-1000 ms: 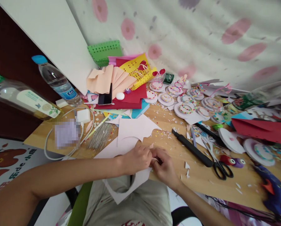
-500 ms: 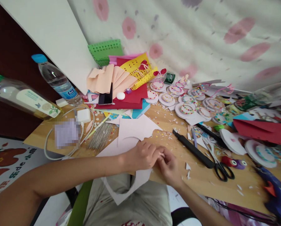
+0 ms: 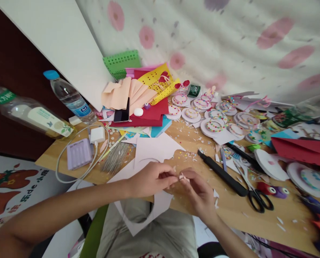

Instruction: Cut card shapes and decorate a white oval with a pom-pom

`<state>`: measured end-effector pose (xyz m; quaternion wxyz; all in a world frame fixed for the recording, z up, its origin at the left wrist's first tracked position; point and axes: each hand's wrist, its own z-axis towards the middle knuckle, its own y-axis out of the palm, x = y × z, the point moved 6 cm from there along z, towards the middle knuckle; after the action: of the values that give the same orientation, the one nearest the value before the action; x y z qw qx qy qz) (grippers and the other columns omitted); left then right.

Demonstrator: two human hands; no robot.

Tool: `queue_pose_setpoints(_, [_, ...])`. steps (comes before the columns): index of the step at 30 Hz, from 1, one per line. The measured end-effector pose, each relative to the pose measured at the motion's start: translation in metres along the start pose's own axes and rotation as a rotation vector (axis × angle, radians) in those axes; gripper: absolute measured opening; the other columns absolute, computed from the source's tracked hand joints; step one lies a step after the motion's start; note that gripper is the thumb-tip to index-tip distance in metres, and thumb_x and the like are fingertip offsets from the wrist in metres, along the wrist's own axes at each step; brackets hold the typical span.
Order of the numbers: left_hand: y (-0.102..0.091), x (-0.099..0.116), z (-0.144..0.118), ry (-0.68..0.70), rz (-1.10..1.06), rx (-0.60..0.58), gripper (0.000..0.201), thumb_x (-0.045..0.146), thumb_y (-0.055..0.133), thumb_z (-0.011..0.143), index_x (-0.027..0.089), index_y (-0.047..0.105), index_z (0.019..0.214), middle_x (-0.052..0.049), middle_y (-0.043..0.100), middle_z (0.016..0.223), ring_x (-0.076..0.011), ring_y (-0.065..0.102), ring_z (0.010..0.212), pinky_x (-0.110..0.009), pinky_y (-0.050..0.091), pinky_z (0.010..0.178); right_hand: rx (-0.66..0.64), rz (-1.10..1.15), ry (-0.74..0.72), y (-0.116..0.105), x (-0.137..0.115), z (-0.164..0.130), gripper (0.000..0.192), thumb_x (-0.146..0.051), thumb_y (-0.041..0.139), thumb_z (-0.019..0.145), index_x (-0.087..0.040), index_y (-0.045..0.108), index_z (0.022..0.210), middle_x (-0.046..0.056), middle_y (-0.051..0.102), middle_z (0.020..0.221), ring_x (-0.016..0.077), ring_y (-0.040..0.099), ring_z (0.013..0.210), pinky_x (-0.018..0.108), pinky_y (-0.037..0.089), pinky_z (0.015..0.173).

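Grip: while both hands meet just above the near edge of the counter [image 3: 229,211], a tiny pale paper scrap [image 3: 182,176] is pinched between the fingertips of the left hand [image 3: 149,179] and the right hand [image 3: 200,190], both closed on it.
Scrap: it is held off the counter, right at the meeting point of the two grips, and is too small for its shape to be told.
Below the grip: a cut pale pink paper sheet [image 3: 154,150] is spread under and behind the left hand, one corner hanging over the counter's edge toward the lap.
Right of the grip: a black-handled tool [image 3: 221,173] and a pair of scissors [image 3: 256,197] are laid close by, with paper bits scattered around them.
Risk of loss: the scrap is judged likely to be dropped if either pinch is loosened; among the litter of similar bits it would be hard to find again.
Risk of tearing: so thin a piece could be ripped or creased if it is pulled from both sides.
Risk of slide: the overhanging sheet could be dragged off the edge by the left forearm.
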<state>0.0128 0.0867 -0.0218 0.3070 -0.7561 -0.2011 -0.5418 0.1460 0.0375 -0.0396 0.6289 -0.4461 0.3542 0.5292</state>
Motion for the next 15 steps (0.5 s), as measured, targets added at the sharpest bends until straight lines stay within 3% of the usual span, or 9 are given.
queue_pose_setpoints(4, [0.009,-0.013,-0.016,-0.172,-0.412,0.07,0.028,0.038,0.06,0.086,0.011,0.068,0.084,-0.003,0.066,0.073,-0.0121,0.061,0.068,-0.025,0.05,0.068,-0.054,-0.26,-0.187,0.004,-0.02,-0.011,0.033,-0.005,0.055,0.088,-0.026,0.065,0.113,0.007,0.064,0.092,0.0184,0.062,0.083,0.031,0.053,0.07])
queue_pose_setpoints(7, [0.013,-0.016,-0.026,-0.173,-0.535,0.158,0.039,0.05,0.063,0.084,0.011,0.069,0.088,-0.006,0.069,0.079,-0.0143,0.064,0.074,-0.028,0.051,0.074,-0.117,-0.36,-0.207,0.01,-0.029,-0.022,0.05,-0.005,0.052,0.088,-0.026,0.055,0.134,0.012,0.063,0.107,0.0219,0.063,0.096,0.035,0.055,0.079])
queue_pose_setpoints(9, [0.012,-0.016,-0.032,-0.133,-0.572,0.224,0.036,0.047,0.071,0.079,0.012,0.069,0.091,-0.005,0.069,0.083,-0.0141,0.063,0.077,-0.027,0.051,0.075,-0.163,-0.352,-0.179,0.014,-0.034,-0.026,0.055,-0.007,0.051,0.089,-0.024,0.047,0.141,0.014,0.06,0.115,0.0235,0.06,0.106,0.038,0.055,0.087])
queue_pose_setpoints(12, [0.013,-0.015,-0.042,-0.067,-0.592,0.295,0.029,0.041,0.073,0.079,0.014,0.069,0.087,-0.002,0.067,0.075,-0.0113,0.059,0.069,-0.024,0.048,0.069,-0.183,-0.277,-0.12,0.013,-0.045,-0.025,0.049,-0.01,0.053,0.09,-0.026,0.052,0.137,0.012,0.06,0.113,0.0214,0.061,0.105,0.034,0.056,0.086])
queue_pose_setpoints(15, [0.026,-0.014,-0.05,-0.052,-0.612,0.273,0.031,0.044,0.065,0.084,0.014,0.068,0.076,0.0,0.06,0.064,-0.0106,0.054,0.062,-0.024,0.045,0.064,-0.19,-0.216,-0.145,0.011,-0.056,-0.023,0.043,-0.01,0.058,0.09,-0.029,0.059,0.128,0.007,0.064,0.098,0.0175,0.065,0.089,0.027,0.057,0.073])
